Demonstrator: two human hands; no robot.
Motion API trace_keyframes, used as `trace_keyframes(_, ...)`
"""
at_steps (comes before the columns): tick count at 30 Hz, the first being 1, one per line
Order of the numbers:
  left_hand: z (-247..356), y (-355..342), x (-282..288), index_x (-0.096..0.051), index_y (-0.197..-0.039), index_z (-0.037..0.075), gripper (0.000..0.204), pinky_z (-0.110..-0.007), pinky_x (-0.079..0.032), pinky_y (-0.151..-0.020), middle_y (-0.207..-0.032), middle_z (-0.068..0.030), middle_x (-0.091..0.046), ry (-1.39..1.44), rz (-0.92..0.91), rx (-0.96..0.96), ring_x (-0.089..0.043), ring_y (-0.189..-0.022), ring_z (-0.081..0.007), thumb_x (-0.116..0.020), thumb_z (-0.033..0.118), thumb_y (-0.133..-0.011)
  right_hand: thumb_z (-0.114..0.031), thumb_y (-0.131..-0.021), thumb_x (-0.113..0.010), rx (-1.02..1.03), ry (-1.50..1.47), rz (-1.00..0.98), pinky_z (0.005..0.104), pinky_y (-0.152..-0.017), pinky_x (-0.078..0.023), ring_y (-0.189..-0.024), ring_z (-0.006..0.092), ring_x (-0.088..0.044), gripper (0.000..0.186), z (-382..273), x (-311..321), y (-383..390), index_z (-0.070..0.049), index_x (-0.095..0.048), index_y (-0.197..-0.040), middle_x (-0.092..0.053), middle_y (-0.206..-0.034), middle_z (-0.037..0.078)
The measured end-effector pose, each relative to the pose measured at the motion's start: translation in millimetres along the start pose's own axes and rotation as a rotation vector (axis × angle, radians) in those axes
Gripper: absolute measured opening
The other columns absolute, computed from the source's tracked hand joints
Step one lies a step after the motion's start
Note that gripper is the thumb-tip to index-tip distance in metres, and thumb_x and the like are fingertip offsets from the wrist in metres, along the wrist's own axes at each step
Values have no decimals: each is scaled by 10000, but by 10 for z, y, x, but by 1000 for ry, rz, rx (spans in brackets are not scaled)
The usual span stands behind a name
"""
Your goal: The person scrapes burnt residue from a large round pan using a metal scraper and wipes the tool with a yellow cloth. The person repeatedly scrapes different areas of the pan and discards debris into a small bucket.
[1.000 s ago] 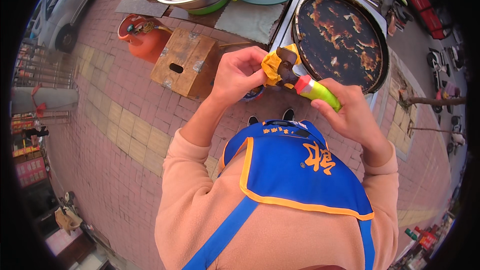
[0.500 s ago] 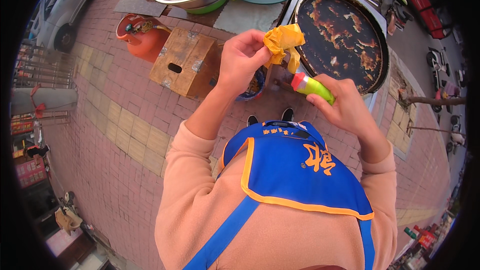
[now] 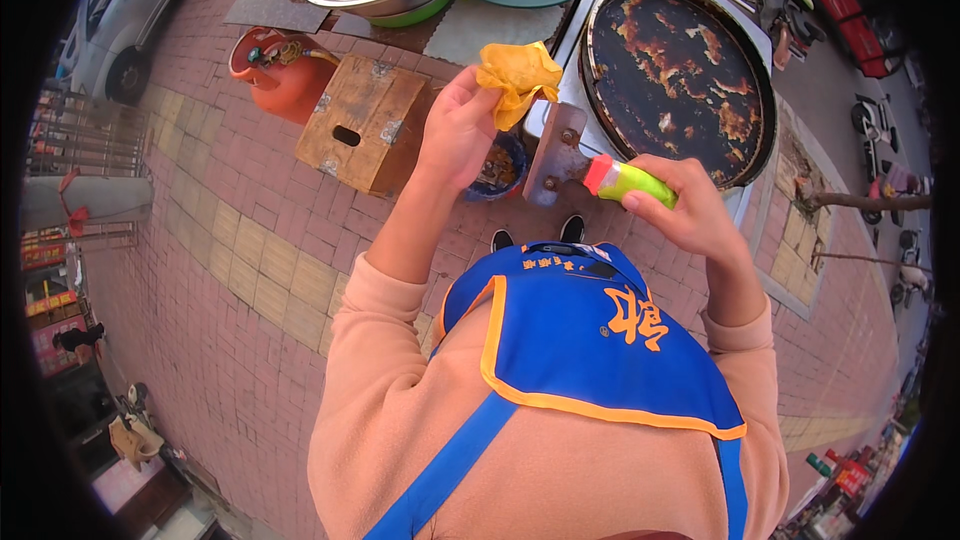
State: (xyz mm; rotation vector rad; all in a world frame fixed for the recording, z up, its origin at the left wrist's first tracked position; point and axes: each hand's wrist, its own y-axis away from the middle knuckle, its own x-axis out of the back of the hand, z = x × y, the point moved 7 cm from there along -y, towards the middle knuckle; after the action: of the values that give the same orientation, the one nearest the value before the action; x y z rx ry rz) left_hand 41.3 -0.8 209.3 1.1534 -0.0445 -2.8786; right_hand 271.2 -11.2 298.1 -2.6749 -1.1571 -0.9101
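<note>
Yellow crumpled cloth [image 3: 517, 78] sits pinched in the fingertips of the left hand [image 3: 462, 130], lifted clear above a flat metal scraper with a lime-green and red plastic handle [image 3: 600, 172]. The right hand [image 3: 690, 208] is clenched around that handle, so its grip is full and firm. The scraper's long axis runs roughly sideways across the person's front, handle toward the right hand, steel blade [image 3: 556, 153] pointing toward the left. The cloth lies just up and left of the blade, near but apart from it, and the left hand is the nearer one to the blade. Behind both is a round black griddle crusted with burnt orange residue [image 3: 680, 75]; a small dark blue bowl [image 3: 498, 168] lies below the left hand
</note>
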Motion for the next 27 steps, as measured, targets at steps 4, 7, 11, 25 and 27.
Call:
trace_keyframes(4,-18,59,9,-448,-1387,-29,367,-481,-426,-1131,-1405,-170,-533,86,14,19,-540,-1295,-293,-448,81,-1037,-239,-879,-703,6,-64,29,305,-605,-449,-621,167,-534,285,41,45,33,-2,-675,-1035,-626,-732,118)
trace_keyframes(7,-10,85,23,-429,-1403,-29,376,-503,-415,-1142,-1429,-179,-509,141,27,27,-521,-1314,-313,-399,110,-1056,-245,-888,-701,30,-100,56,284,-597,-436,-629,124,-518,287,75,80,42,-1,-672,-1037,-614,-723,75)
trace_keyframes(11,13,94,-2,-409,-1427,-28,409,-507,-401,-1152,-1450,-186,-491,159,-29,4,-511,-1324,-325,-357,163,-1070,-246,-905,-690,40,-160,65,244,-567,-398,-619,71,-490,283,176,137,129,-3,-670,-1048,-594,-719,25)
trace_keyframes(25,-474,-21,481,-439,-1421,-8,412,-476,-390,-1164,-1465,-160,-491,295,72,132,-469,-1366,-321,-386,159,-1048,-328,-993,-622,-695,-827,649,179,-418,-251,-489,23,-378,304,2088,94,1409,-35,-631,-1077,-521,-688,-15)
trace_keyframes(27,-625,-62,528,-446,-1419,10,402,-458,-405,-1155,-1454,-150,-503,207,108,162,-491,-1345,-307,-399,152,-1046,-288,-1004,-602,-627,-1022,719,203,-424,-317,-490,39,-410,249,2293,53,1592,-42,-633,-1027,-540,-720,-8)
